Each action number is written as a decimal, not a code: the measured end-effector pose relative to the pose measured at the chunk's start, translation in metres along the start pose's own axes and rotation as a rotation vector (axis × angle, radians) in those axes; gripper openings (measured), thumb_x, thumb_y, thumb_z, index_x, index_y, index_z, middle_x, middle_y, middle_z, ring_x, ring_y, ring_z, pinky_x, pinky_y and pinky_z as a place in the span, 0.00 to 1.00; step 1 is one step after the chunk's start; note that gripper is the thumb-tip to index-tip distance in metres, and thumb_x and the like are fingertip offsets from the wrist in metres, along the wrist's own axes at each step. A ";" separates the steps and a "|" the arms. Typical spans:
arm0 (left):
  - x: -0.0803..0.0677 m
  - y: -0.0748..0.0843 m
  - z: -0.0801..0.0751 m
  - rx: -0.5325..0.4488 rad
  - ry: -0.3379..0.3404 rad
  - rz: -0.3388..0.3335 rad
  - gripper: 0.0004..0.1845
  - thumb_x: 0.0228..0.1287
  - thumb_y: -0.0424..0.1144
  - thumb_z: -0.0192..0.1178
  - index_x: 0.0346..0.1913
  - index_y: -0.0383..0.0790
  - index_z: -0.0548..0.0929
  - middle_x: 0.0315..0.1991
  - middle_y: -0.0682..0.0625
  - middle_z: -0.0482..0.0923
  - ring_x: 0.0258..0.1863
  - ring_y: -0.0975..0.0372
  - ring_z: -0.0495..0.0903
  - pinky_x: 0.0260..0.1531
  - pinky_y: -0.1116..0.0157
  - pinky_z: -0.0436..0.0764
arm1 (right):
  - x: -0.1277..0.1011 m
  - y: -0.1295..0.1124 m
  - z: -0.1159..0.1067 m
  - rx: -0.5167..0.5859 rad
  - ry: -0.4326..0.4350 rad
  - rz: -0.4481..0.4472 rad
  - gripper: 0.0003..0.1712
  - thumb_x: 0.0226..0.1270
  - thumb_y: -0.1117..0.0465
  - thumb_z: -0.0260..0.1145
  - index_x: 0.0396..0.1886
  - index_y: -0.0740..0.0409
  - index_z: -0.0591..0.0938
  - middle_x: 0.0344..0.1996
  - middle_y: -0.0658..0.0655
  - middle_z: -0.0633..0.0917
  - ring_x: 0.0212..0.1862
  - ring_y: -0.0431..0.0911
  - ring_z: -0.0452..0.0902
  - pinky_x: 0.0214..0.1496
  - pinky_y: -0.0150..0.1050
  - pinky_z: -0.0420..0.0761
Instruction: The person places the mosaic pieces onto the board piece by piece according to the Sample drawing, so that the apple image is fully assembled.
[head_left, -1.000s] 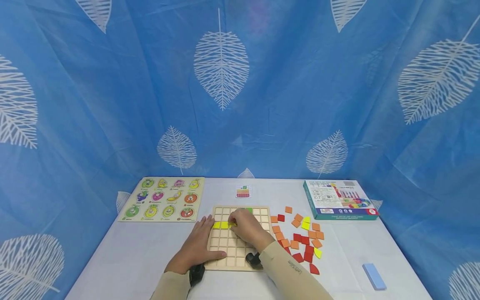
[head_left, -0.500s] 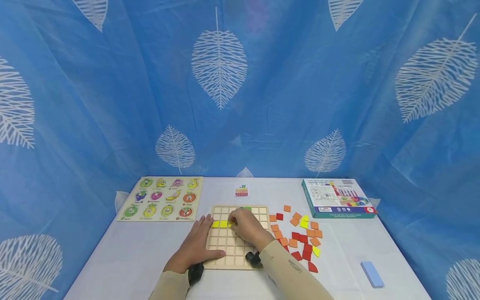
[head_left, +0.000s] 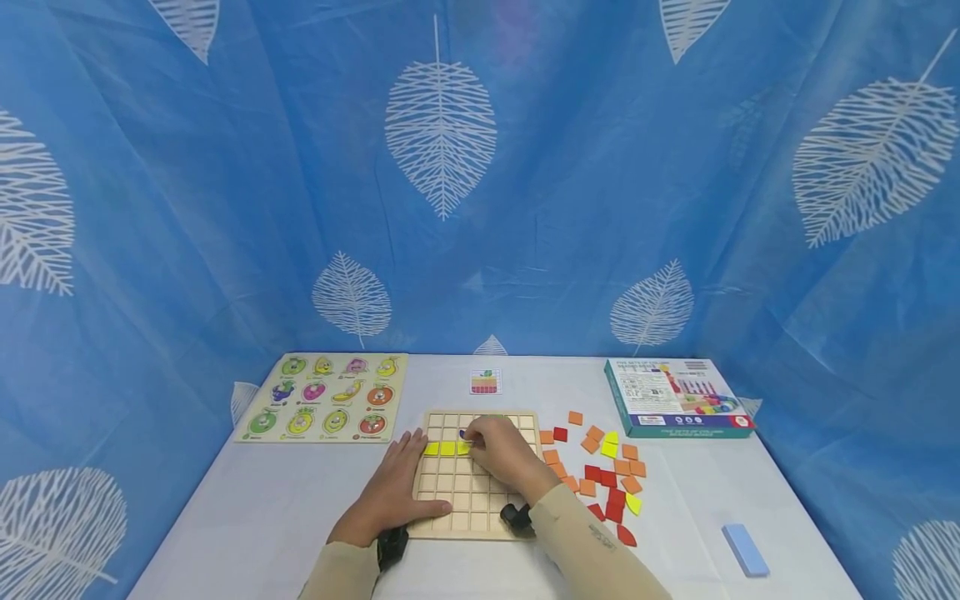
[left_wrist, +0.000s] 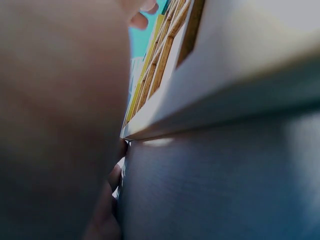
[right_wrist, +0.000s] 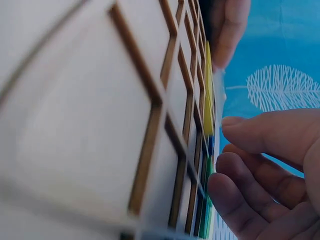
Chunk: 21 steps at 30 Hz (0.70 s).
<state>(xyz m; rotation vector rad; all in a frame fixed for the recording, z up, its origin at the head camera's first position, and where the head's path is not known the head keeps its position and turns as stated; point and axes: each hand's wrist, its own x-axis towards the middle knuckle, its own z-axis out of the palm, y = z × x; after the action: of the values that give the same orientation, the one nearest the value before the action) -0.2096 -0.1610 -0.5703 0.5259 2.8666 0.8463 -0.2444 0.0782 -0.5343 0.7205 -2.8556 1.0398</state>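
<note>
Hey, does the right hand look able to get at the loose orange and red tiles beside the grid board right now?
Probably yes. The right hand rests on the grid board, and the loose tiles lie on the table just to its right with nothing between them.

- Your wooden grid board (head_left: 480, 500) is pale tan, with a row of yellow tiles (head_left: 446, 448).
- Your loose tiles (head_left: 600, 471) are orange, red and yellow.
- Your backdrop (head_left: 562, 208) is blue with white leaves.
- Your box (head_left: 675, 398) is teal-edged.
- Your sleeves (head_left: 592, 550) are beige.
</note>
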 end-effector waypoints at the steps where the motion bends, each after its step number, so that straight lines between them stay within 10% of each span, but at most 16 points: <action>1: 0.000 0.000 0.000 -0.002 -0.002 -0.002 0.70 0.46 0.77 0.72 0.82 0.31 0.59 0.82 0.37 0.54 0.82 0.45 0.48 0.79 0.45 0.48 | -0.001 0.002 -0.002 0.008 0.003 -0.004 0.08 0.66 0.70 0.74 0.43 0.58 0.89 0.39 0.48 0.85 0.39 0.39 0.78 0.45 0.38 0.84; 21: 0.000 0.000 0.000 -0.001 -0.007 -0.003 0.70 0.47 0.77 0.71 0.82 0.31 0.59 0.82 0.37 0.54 0.82 0.45 0.47 0.79 0.46 0.46 | 0.010 -0.001 0.007 -0.100 -0.040 -0.050 0.08 0.65 0.70 0.76 0.38 0.53 0.91 0.37 0.46 0.88 0.42 0.39 0.81 0.48 0.37 0.84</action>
<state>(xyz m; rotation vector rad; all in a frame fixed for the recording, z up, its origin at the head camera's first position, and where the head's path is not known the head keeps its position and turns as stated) -0.2096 -0.1609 -0.5699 0.5235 2.8600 0.8442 -0.2516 0.0690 -0.5372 0.8083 -2.8823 0.8799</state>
